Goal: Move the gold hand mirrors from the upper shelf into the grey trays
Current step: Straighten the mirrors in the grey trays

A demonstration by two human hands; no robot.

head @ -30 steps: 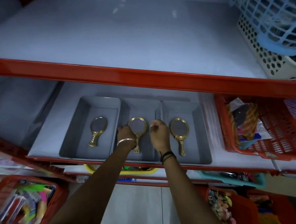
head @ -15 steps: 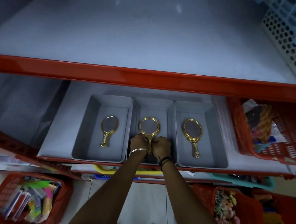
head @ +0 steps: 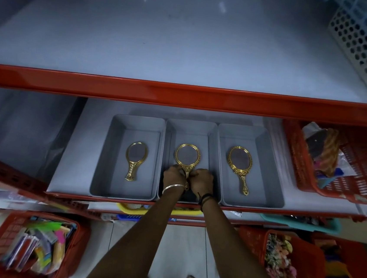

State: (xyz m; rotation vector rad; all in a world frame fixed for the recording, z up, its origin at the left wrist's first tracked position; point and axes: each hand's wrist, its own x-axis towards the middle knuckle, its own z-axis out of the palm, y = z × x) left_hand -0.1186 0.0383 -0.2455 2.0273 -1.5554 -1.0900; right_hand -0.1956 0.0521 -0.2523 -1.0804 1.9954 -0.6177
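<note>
Three grey trays stand side by side on the lower shelf: left tray [head: 108, 153], middle tray [head: 191, 126], right tray [head: 272, 170]. Each holds one gold hand mirror lying flat with its handle toward me. The left mirror [head: 136, 156] and the right mirror [head: 239, 165] lie untouched. My left hand [head: 174, 176] and my right hand [head: 202, 180] both close around the handle of the middle mirror [head: 187, 156], whose round head shows above my fingers. The upper shelf [head: 165, 46] carries no mirrors.
A red shelf edge [head: 182, 94] runs across above the trays. A red basket [head: 355, 175] of goods sits right of the trays. White and blue perforated baskets [head: 366, 45] stand at the upper right. More red baskets [head: 30, 247] are on the floor.
My hands came together from the middle mirror's head down onto its handle. The mirror now lies straight in the middle tray. The view shifted slightly left.
</note>
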